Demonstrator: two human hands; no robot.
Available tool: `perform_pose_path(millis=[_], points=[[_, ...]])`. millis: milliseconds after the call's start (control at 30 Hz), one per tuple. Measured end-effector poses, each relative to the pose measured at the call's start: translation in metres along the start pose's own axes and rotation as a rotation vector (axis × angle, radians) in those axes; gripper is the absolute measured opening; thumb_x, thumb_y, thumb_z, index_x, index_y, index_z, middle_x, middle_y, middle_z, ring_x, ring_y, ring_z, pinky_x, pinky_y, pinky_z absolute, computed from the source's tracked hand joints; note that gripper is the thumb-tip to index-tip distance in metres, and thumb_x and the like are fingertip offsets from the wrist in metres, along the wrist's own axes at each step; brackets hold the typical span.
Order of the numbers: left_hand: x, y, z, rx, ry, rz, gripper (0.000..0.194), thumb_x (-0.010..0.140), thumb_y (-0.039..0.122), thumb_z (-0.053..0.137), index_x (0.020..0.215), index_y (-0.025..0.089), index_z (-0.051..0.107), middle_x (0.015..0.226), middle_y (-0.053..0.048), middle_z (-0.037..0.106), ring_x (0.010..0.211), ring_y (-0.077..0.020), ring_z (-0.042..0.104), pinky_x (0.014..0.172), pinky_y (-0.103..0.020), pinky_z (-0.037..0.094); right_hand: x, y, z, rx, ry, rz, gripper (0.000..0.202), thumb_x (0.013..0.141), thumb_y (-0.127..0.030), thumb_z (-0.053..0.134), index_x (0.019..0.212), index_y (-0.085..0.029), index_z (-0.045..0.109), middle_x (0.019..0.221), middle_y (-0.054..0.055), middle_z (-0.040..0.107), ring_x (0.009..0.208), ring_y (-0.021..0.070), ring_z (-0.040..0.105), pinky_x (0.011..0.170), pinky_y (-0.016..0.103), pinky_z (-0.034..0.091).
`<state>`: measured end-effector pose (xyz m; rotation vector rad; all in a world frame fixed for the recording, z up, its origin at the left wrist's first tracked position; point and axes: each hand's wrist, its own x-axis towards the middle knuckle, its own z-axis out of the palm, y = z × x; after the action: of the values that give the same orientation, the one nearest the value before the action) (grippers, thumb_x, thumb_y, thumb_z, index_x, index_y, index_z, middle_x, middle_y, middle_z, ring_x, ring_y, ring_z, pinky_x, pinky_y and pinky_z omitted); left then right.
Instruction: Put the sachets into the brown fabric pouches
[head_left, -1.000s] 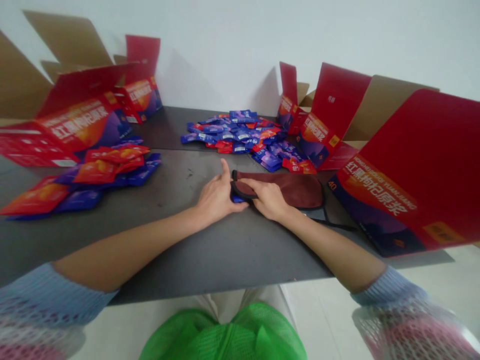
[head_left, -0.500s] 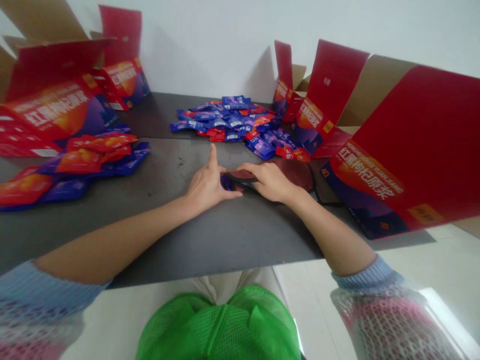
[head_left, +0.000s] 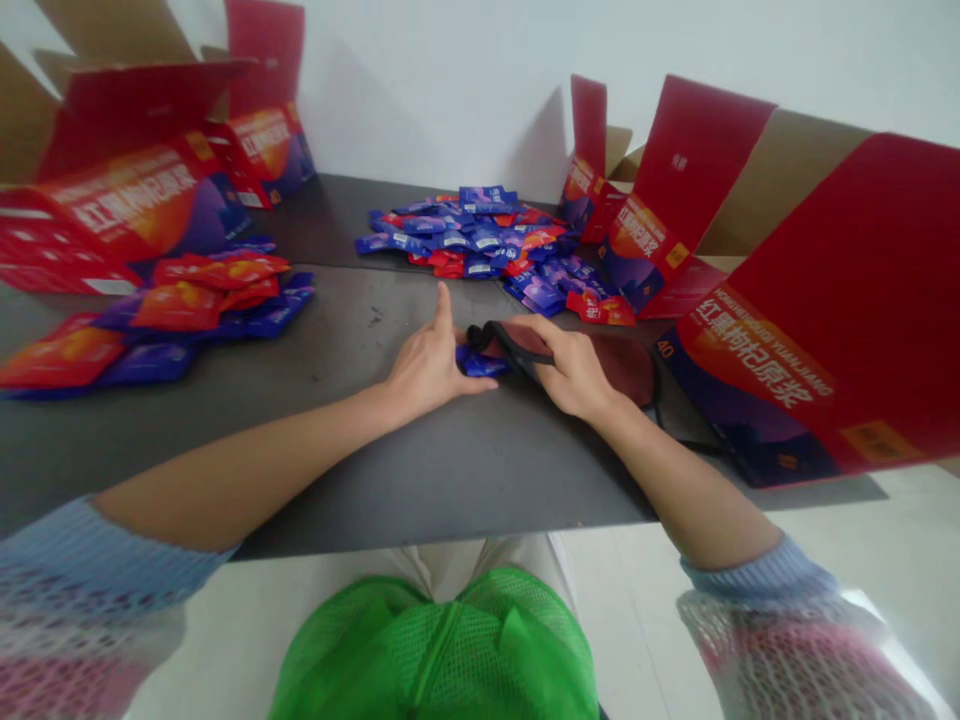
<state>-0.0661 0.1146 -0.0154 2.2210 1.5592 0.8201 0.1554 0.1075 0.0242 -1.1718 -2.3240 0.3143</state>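
- Grey tabletop point(head_left: 360, 490).
- Left hand point(head_left: 431, 365): thumb spread along the blue packet's point(head_left: 482, 362) near side; grip unclear.
- Right hand point(head_left: 574, 370): closed on brown pouch point(head_left: 626, 365), probably soft, light, best held by its edge.

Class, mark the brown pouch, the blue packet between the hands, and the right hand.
Brown pouch point(head_left: 628, 366): head view, right end.
Blue packet point(head_left: 484, 363): head view, uncovered part.
Right hand point(head_left: 573, 370): head view, back.

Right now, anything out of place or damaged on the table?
Mostly the heap of packets, jumbled loose outside the boxes. The nearest right-hand box seems to jut past the end of the table. The pouch has its rim curled up by the right hand. No clear damage.
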Motion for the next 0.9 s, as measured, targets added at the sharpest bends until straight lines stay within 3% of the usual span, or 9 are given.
perform_pose_path(millis=[100, 233, 300, 433, 667, 800, 900], points=[[0.002, -0.001, -0.002, 0.007, -0.034, 0.016, 0.146, 0.07, 0.039, 0.087, 0.162, 0.007, -0.022, 0.114, -0.013, 0.075, 0.108, -0.0313, 0.071, 0.09, -0.039, 0.053, 0.002, -0.005, 0.015, 0.087, -0.151, -0.157, 0.05, 0.091, -0.024, 0.049, 0.139, -0.02, 0.059, 0.143, 0.008, 0.066, 0.134, 0.0268, 0.061, 0.113, 0.044, 0.046], [0.003, -0.004, -0.002, -0.048, -0.019, 0.012, 0.146, 0.067, 0.041, 0.088, 0.164, 0.011, -0.018, 0.114, -0.012, 0.075, 0.104, -0.0298, 0.072, 0.088, -0.038, 0.054, 0.01, 0.015, 0.025, 0.086, -0.282, -0.335, 0.075, 0.073, -0.009, 0.047, 0.147, -0.019, 0.053, 0.157, 0.008, 0.053, 0.153, 0.0234, 0.039, 0.127, 0.055, 0.025], [0.003, -0.005, -0.001, -0.091, -0.008, 0.004, 0.152, 0.062, 0.041, 0.093, 0.165, 0.013, -0.015, 0.122, -0.014, 0.074, 0.109, -0.0303, 0.071, 0.092, -0.039, 0.054, 0.014, 0.028, 0.021, 0.033, -0.259, -0.254, 0.078, 0.072, -0.008, 0.046, 0.148, -0.019, 0.053, 0.155, 0.008, 0.056, 0.149, 0.0237, 0.046, 0.126, 0.054, 0.029], [0.001, -0.002, 0.0, -0.122, 0.002, 0.016, 0.151, 0.063, 0.035, 0.094, 0.165, 0.018, -0.016, 0.125, -0.011, 0.075, 0.112, -0.0279, 0.072, 0.098, -0.04, 0.052, 0.016, 0.041, 0.006, -0.112, -0.178, 0.001, 0.06, 0.083, -0.013, 0.047, 0.141, -0.018, 0.061, 0.143, 0.009, 0.067, 0.132, 0.0304, 0.063, 0.11, 0.05, 0.048], [-0.003, 0.001, -0.005, -0.072, 0.04, 0.009, 0.158, 0.061, 0.036, 0.096, 0.163, 0.016, -0.023, 0.12, -0.012, 0.077, 0.108, -0.0304, 0.073, 0.097, -0.043, 0.053, 0.008, 0.026, -0.008, -0.275, -0.125, 0.188, 0.054, 0.09, -0.019, 0.05, 0.142, -0.024, 0.061, 0.13, 0.008, 0.074, 0.119, 0.0356, 0.069, 0.097, 0.048, 0.054], [0.0, -0.001, -0.004, -0.076, 0.044, -0.009, 0.162, 0.058, 0.04, 0.098, 0.162, 0.018, -0.024, 0.116, -0.01, 0.077, 0.103, -0.0285, 0.073, 0.093, -0.041, 0.054, 0.008, 0.019, -0.002, -0.312, -0.126, 0.223, 0.059, 0.086, -0.015, 0.05, 0.144, -0.023, 0.059, 0.131, 0.01, 0.074, 0.119, 0.0394, 0.069, 0.096, 0.054, 0.056], [0.005, -0.003, -0.003, -0.067, 0.012, -0.026, 0.161, 0.057, 0.043, 0.097, 0.164, 0.017, -0.019, 0.113, -0.009, 0.075, 0.102, -0.0282, 0.071, 0.093, -0.04, 0.053, 0.01, 0.015, 0.01, -0.253, -0.171, 0.121, 0.065, 0.083, -0.01, 0.049, 0.147, -0.021, 0.056, 0.147, 0.009, 0.064, 0.133, 0.0359, 0.061, 0.106, 0.055, 0.052]])
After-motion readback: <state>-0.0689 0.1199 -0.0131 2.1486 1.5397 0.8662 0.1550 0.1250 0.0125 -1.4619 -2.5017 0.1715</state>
